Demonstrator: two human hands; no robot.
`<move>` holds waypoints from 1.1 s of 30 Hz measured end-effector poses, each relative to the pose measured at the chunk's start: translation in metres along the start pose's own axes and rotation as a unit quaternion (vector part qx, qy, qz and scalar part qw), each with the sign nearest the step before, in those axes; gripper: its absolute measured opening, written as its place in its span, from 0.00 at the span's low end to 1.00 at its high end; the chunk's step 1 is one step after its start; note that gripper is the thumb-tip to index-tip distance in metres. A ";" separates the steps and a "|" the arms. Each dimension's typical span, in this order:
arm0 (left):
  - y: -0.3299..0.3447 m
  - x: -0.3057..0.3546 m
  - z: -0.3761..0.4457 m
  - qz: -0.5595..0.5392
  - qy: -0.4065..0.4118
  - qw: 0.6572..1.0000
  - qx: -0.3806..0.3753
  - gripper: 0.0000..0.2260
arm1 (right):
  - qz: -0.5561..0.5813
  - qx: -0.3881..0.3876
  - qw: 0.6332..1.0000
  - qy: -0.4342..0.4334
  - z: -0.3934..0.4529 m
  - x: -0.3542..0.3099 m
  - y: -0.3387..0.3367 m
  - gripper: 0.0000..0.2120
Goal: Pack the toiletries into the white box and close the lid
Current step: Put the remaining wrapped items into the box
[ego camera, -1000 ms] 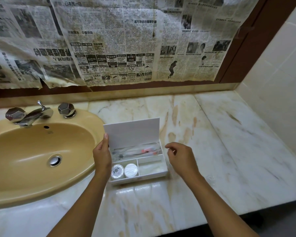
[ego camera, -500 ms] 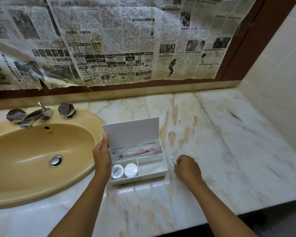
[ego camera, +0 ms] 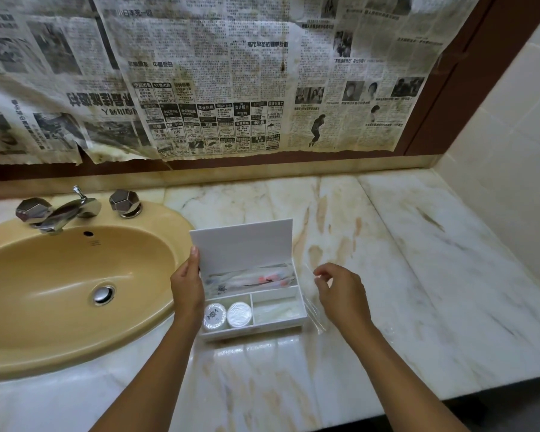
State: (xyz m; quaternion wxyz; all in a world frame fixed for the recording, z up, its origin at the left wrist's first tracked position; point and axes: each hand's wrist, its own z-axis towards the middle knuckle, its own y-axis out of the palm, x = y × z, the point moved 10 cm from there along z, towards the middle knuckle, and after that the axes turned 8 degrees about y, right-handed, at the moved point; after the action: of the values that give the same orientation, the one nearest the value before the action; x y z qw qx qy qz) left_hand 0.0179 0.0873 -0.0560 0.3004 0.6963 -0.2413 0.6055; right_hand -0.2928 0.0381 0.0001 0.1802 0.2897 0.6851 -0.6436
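Newspaper (ego camera: 231, 73) headline reads "高市早苗的國夢計劃"; an ad shows "RM298".

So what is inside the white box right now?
The white box holds two round white packets front left, long clear-wrapped items in the back compartment, and something pale front right. The wrapping hides what these are.

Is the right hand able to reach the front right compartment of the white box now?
Probably yes. The right hand, pinching a clear packet, hovers just beside the white box. The lid stands upright, held by the left hand, so the front right compartment lies open from above.
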 end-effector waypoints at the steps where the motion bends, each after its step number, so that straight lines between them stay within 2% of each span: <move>1: 0.000 -0.001 0.001 0.000 0.001 1.000 0.000 0.16 | 0.015 -0.003 1.000 -0.023 -0.003 -0.014 -0.003 0.06; 5: -0.001 -0.001 0.000 -0.003 0.003 1.000 0.003 0.16 | -0.011 -0.073 0.992 -0.098 -0.018 -0.060 0.015 0.07; 9: 0.000 -0.002 0.001 -0.005 0.003 1.000 0.002 0.14 | -0.161 -0.175 0.961 -0.138 -0.034 -0.071 0.066 0.11; 13: 0.000 -0.004 0.003 -0.010 0.004 1.000 0.003 0.14 | -0.246 -0.227 0.934 -0.126 -0.040 -0.061 0.096 0.11; 17: 0.000 -0.004 0.003 -0.007 0.006 1.000 0.002 0.14 | -0.279 -0.237 0.923 -0.120 -0.039 -0.060 0.100 0.09; 21: 0.000 -0.004 0.002 -0.007 0.004 1.000 -0.001 0.14 | -0.237 -0.250 0.930 -0.128 -0.043 -0.064 0.101 0.12; 25: 0.000 -0.004 0.002 -0.004 0.002 1.000 0.005 0.14 | -0.285 -0.322 0.889 -0.159 -0.062 -0.056 0.116 0.12; 28: 0.000 -0.003 0.001 -0.004 0.004 1.000 0.002 0.14 | -0.302 -0.324 0.881 -0.168 -0.065 -0.054 0.112 0.14; 31: 0.000 -0.001 0.000 0.000 0.007 1.000 0.000 0.14 | -0.257 -0.254 0.915 -0.180 -0.061 -0.069 0.096 0.12; 33: 0.001 -0.001 0.000 0.000 0.004 1.000 0.000 0.14 | -0.234 -0.233 0.925 -0.189 -0.062 -0.075 0.091 0.13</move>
State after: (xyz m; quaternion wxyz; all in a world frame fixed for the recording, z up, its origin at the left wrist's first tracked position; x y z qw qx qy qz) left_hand 0.0171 0.0868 -0.0568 0.3017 0.6939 -0.2399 0.6082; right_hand -0.1703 0.0870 -0.0179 0.2133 -0.0563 0.8172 -0.5324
